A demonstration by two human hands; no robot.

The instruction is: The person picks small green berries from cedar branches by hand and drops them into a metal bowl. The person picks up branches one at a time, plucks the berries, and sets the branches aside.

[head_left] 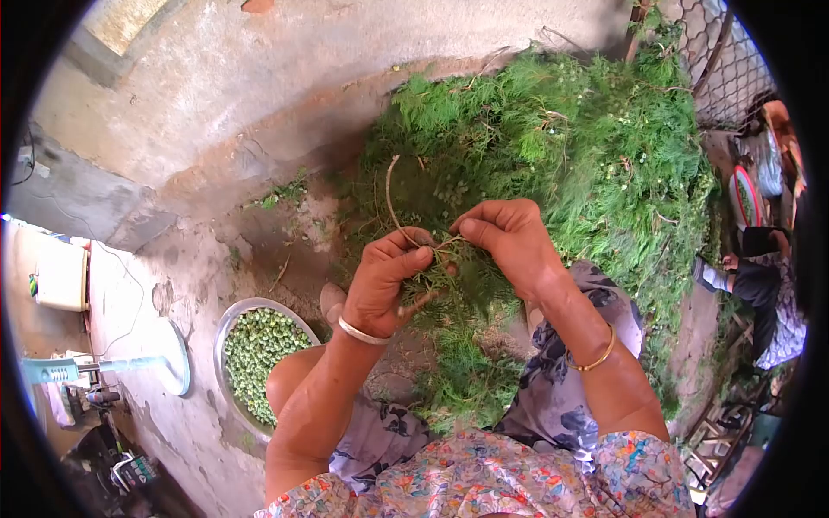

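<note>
My left hand (384, 281), with a pale bangle at the wrist, is closed round a leafy evergreen branch (471, 281). The branch's bare, curved stem (390, 192) sticks up above the fingers. Thumb and fingers of my right hand (514, 242) pinch at the same branch, close to the left fingertips; a gold-coloured bangle is on that wrist. Whatever lies right between the fingertips is too small to make out. To the left, a round metal basin (220, 332) holds many small green cones (268, 358).
A large heap of cut evergreen branches (596, 164) lies ahead and to the right, against a low wall (285, 78). On the left stands a fan (168, 358). Another person (764, 285) sits at the far right, near a wire mesh (734, 78).
</note>
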